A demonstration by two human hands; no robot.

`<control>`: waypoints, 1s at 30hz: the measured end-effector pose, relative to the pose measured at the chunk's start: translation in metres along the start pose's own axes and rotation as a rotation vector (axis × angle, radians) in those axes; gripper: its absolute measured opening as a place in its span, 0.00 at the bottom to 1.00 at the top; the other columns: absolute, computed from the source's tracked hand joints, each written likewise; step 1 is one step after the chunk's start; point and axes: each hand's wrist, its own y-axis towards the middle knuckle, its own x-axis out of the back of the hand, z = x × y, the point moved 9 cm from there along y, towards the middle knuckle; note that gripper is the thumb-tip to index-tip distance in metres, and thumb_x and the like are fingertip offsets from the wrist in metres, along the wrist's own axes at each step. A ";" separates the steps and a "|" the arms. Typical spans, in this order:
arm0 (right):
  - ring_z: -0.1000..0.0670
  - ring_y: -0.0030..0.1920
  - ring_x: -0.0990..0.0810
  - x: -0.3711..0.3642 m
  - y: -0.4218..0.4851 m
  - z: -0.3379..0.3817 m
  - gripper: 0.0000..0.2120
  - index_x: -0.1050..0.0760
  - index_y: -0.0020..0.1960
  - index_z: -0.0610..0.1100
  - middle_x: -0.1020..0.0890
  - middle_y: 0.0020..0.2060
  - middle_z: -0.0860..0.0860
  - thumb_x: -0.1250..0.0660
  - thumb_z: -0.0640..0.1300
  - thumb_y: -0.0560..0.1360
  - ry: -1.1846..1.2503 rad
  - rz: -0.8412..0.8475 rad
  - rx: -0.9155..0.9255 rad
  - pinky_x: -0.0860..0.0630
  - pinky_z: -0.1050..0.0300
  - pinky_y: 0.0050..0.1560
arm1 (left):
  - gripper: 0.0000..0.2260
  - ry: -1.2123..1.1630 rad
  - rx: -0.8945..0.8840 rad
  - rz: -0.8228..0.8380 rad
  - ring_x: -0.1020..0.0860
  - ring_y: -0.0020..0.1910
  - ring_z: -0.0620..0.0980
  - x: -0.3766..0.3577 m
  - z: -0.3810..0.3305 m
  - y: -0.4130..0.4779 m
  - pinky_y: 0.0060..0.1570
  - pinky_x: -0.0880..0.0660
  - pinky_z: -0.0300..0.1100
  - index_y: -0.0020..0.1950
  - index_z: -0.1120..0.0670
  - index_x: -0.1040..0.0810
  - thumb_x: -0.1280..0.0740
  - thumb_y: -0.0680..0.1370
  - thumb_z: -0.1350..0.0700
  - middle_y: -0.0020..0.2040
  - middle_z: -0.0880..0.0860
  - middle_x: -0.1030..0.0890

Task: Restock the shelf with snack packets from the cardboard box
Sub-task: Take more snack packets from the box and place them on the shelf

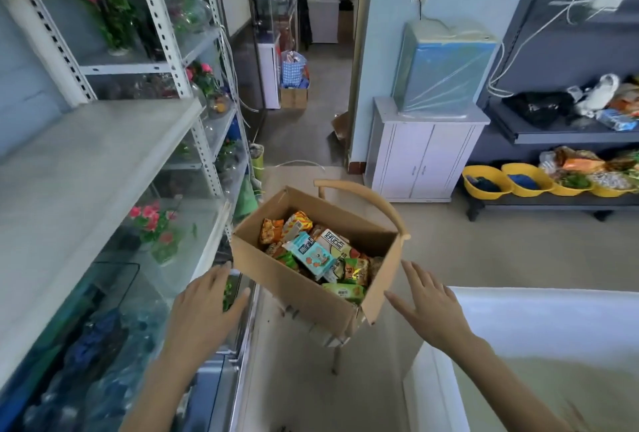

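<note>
An open cardboard box [297,288] sits on a wooden chair in the middle of the view, filled with several colourful snack packets [313,255]. A pale blue packet lies on top of the pile. My left hand [204,307] hovers with straight fingers just left of the box, apart from it. To the right of the box, my right hand [427,303] is spread flat and holds nothing. The white metal shelf [86,168] runs along the left, its wide middle board bare.
The wooden chair [380,200] under the box has a curved backrest. Flower pots and glass jars fill the shelf's other levels. A white cabinet [422,158] stands behind, yellow bowls [487,182] at right, a white surface [539,328] at lower right.
</note>
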 end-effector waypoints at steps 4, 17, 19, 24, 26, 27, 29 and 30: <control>0.49 0.75 0.42 -0.010 0.039 0.026 0.36 0.55 0.77 0.52 0.43 0.76 0.52 0.53 0.68 0.76 0.003 0.016 -0.031 0.41 0.49 0.71 | 0.28 -0.047 0.004 0.032 0.37 0.72 0.51 -0.005 0.031 0.052 0.69 0.39 0.48 0.77 0.51 0.42 0.46 0.80 0.40 0.76 0.51 0.38; 0.48 0.75 0.43 -0.047 0.126 0.067 0.35 0.56 0.78 0.51 0.45 0.77 0.51 0.51 0.66 0.77 0.067 0.137 -0.150 0.40 0.47 0.71 | 0.29 -0.104 -0.054 0.118 0.37 0.72 0.49 -0.032 0.060 0.177 0.67 0.37 0.48 0.77 0.51 0.43 0.48 0.79 0.38 0.75 0.50 0.37; 0.48 0.75 0.43 -0.049 0.143 0.065 0.35 0.55 0.78 0.51 0.45 0.77 0.51 0.51 0.66 0.78 0.086 0.145 -0.165 0.39 0.47 0.71 | 0.29 -0.096 -0.047 0.144 0.38 0.72 0.49 -0.040 0.061 0.192 0.66 0.37 0.48 0.77 0.50 0.44 0.48 0.79 0.37 0.75 0.49 0.38; 0.47 0.75 0.43 -0.054 0.194 0.058 0.35 0.53 0.78 0.49 0.45 0.77 0.50 0.49 0.65 0.78 0.108 0.167 -0.174 0.39 0.44 0.71 | 0.30 -0.111 -0.014 0.188 0.39 0.73 0.49 -0.056 0.055 0.231 0.67 0.37 0.50 0.77 0.48 0.45 0.48 0.79 0.37 0.76 0.48 0.39; 0.46 0.75 0.43 -0.055 0.215 0.055 0.35 0.52 0.78 0.48 0.43 0.76 0.49 0.48 0.65 0.78 0.112 0.170 -0.180 0.39 0.43 0.71 | 0.29 -0.116 -0.002 0.196 0.38 0.72 0.49 -0.059 0.053 0.249 0.66 0.36 0.50 0.77 0.48 0.44 0.47 0.79 0.37 0.75 0.48 0.38; 0.46 0.75 0.42 -0.056 0.226 0.054 0.35 0.51 0.78 0.48 0.42 0.76 0.48 0.48 0.65 0.78 0.107 0.173 -0.178 0.39 0.43 0.71 | 0.28 -0.113 -0.001 0.194 0.37 0.71 0.50 -0.060 0.051 0.258 0.65 0.36 0.49 0.77 0.48 0.44 0.47 0.79 0.38 0.74 0.48 0.37; 0.46 0.75 0.42 -0.059 0.247 0.052 0.35 0.50 0.77 0.47 0.42 0.76 0.48 0.49 0.66 0.78 0.100 0.184 -0.164 0.39 0.43 0.71 | 0.27 -0.094 -0.006 0.181 0.33 0.69 0.51 -0.061 0.048 0.276 0.63 0.34 0.49 0.76 0.47 0.42 0.46 0.79 0.38 0.73 0.48 0.34; 0.46 0.75 0.42 -0.061 0.256 0.051 0.35 0.50 0.77 0.48 0.42 0.76 0.48 0.49 0.66 0.77 0.102 0.190 -0.157 0.39 0.43 0.71 | 0.27 -0.081 -0.007 0.181 0.32 0.68 0.51 -0.063 0.047 0.285 0.62 0.33 0.49 0.76 0.47 0.41 0.46 0.79 0.38 0.72 0.48 0.32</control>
